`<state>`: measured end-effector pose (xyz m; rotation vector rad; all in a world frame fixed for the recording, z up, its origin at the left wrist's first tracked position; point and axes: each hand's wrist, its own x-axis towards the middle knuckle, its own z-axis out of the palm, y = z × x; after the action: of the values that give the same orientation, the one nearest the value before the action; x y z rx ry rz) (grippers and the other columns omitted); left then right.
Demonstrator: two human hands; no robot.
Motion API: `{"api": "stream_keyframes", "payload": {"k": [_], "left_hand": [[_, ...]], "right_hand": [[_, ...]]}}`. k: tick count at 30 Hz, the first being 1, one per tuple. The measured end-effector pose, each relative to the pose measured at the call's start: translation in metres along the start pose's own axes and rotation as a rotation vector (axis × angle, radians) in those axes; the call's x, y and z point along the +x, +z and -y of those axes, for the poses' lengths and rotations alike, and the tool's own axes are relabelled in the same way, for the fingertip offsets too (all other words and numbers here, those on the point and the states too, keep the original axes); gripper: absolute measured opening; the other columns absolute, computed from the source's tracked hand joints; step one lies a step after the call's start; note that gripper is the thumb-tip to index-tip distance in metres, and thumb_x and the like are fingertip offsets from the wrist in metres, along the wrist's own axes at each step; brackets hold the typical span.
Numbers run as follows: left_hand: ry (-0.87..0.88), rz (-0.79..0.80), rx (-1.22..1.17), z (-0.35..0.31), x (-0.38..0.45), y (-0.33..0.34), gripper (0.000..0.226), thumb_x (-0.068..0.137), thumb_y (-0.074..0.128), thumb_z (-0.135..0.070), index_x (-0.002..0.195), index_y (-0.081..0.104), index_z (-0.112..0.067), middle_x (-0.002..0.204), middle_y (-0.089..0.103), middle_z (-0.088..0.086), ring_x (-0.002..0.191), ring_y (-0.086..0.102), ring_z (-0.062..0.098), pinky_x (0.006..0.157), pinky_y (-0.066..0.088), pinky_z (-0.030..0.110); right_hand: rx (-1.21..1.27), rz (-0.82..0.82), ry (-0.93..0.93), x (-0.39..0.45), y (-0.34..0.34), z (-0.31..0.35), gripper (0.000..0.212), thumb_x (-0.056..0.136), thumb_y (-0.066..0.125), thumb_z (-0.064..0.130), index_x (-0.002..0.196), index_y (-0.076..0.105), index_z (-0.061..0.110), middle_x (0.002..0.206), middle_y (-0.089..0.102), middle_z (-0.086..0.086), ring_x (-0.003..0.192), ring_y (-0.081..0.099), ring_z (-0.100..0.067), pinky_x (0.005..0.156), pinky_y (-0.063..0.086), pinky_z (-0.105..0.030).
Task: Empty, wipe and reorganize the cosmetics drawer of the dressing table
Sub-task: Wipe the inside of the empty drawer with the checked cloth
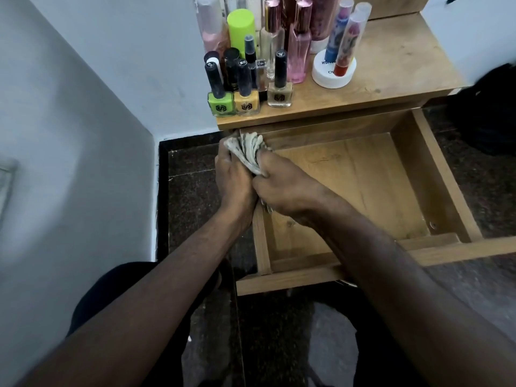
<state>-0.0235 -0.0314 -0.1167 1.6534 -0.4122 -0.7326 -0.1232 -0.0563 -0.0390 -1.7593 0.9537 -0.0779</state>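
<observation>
The wooden drawer (413,174) of the dressing table stands pulled out, and nothing lies on the part of its floor that shows. Over its far left corner a bunched grey-white cloth (248,149) is gripped by both hands. My left hand (234,180) curls round the cloth's left side. My right hand (282,185) grips its right side, the two hands pressed together. The cosmetics stand on the table top (396,68): a green nail polish (220,90), a yellow one (245,90), a beige one (280,85), perfume bottles (298,43) and a lime-capped can (241,29).
A white jar (332,72) with two tall tubes on it stands behind the bottles. A white wall lies to the left, dark stone floor (192,191) below. A black object (488,113) sits at the right of the drawer. My legs are under the drawer front.
</observation>
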Motion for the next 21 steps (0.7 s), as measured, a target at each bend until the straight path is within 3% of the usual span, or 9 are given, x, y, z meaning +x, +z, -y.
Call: {"api": "stream_keyframes", "payload": {"k": [2,4,6,8,11,14,16,18,21], "left_hand": [[-0.087,-0.001,-0.037,-0.002,-0.001,0.001,0.044,0.097,0.044,-0.061,0.114,0.068,-0.028,0.107,0.067,-0.005,0.111,0.070,0.017,0.100,0.057,0.045],[-0.062,-0.021,-0.021,-0.003,-0.001,0.002,0.027,0.111,0.037,-0.047,0.093,0.057,-0.040,0.097,0.057,-0.017,0.089,0.062,-0.016,0.086,0.050,0.019],[-0.018,-0.039,0.025,-0.003,-0.003,0.003,0.033,0.115,0.032,-0.038,0.098,0.060,-0.032,0.103,0.063,-0.007,0.090,0.061,-0.008,0.079,0.045,0.022],[0.018,-0.044,0.041,-0.003,-0.003,0.003,0.039,0.112,0.031,-0.043,0.121,0.064,-0.024,0.122,0.065,0.004,0.106,0.062,0.012,0.085,0.044,0.031],[0.046,-0.041,0.049,0.001,0.002,0.001,0.051,0.108,0.030,-0.048,0.139,0.060,-0.020,0.121,0.063,-0.005,0.109,0.060,0.006,0.090,0.047,0.029],[0.086,-0.025,0.039,0.003,0.001,0.001,0.043,0.106,0.033,-0.049,0.122,0.065,-0.025,0.114,0.069,0.004,0.106,0.067,0.021,0.093,0.055,0.044],[0.105,-0.039,0.053,0.005,0.003,0.002,0.038,0.109,0.035,-0.043,0.112,0.065,-0.020,0.108,0.070,0.009,0.103,0.068,0.026,0.090,0.056,0.052],[0.105,-0.043,0.098,0.005,0.003,0.002,0.031,0.114,0.038,-0.033,0.109,0.064,-0.017,0.101,0.068,0.003,0.096,0.068,0.013,0.085,0.056,0.041],[0.025,-0.032,0.066,0.005,0.007,0.003,0.021,0.112,0.043,-0.042,0.100,0.059,-0.037,0.105,0.062,-0.010,0.100,0.063,0.004,0.090,0.049,0.030]], "right_hand": [[-0.068,0.163,0.021,-0.021,-0.006,-0.007,0.024,0.101,0.046,0.001,0.120,0.059,0.009,0.105,0.064,-0.009,0.087,0.062,-0.018,0.071,0.057,-0.032],[-0.215,0.302,0.028,-0.046,-0.007,-0.012,0.014,0.105,0.046,0.007,0.101,0.057,0.015,0.095,0.059,-0.004,0.077,0.055,-0.011,0.064,0.047,-0.019],[-0.267,0.330,0.017,-0.061,-0.007,-0.018,0.011,0.105,0.047,0.012,0.105,0.058,0.015,0.098,0.062,-0.003,0.083,0.060,-0.014,0.074,0.054,-0.025],[-0.124,0.242,0.070,-0.060,-0.007,-0.022,0.010,0.105,0.049,0.013,0.100,0.057,0.016,0.091,0.060,0.000,0.080,0.058,-0.013,0.076,0.051,-0.035],[0.050,0.081,0.090,-0.041,-0.001,-0.021,0.019,0.104,0.050,0.010,0.089,0.051,0.023,0.083,0.055,0.004,0.073,0.053,-0.011,0.067,0.045,-0.031],[0.098,-0.043,0.016,-0.014,0.002,-0.015,0.025,0.099,0.048,0.002,0.111,0.063,0.018,0.097,0.068,-0.005,0.082,0.067,-0.021,0.067,0.059,-0.039],[0.122,-0.086,-0.054,0.000,0.002,-0.009,0.043,0.094,0.048,-0.003,0.131,0.060,0.015,0.111,0.071,-0.009,0.098,0.071,-0.025,0.081,0.064,-0.047],[0.092,-0.076,-0.083,0.003,0.001,-0.005,0.057,0.093,0.049,-0.005,0.146,0.049,0.013,0.121,0.068,-0.009,0.109,0.068,-0.023,0.093,0.062,-0.047],[-0.090,0.081,-0.074,-0.011,-0.003,-0.015,0.042,0.098,0.049,-0.002,0.139,0.049,0.008,0.114,0.066,-0.009,0.097,0.067,-0.022,0.082,0.062,-0.039]]}}
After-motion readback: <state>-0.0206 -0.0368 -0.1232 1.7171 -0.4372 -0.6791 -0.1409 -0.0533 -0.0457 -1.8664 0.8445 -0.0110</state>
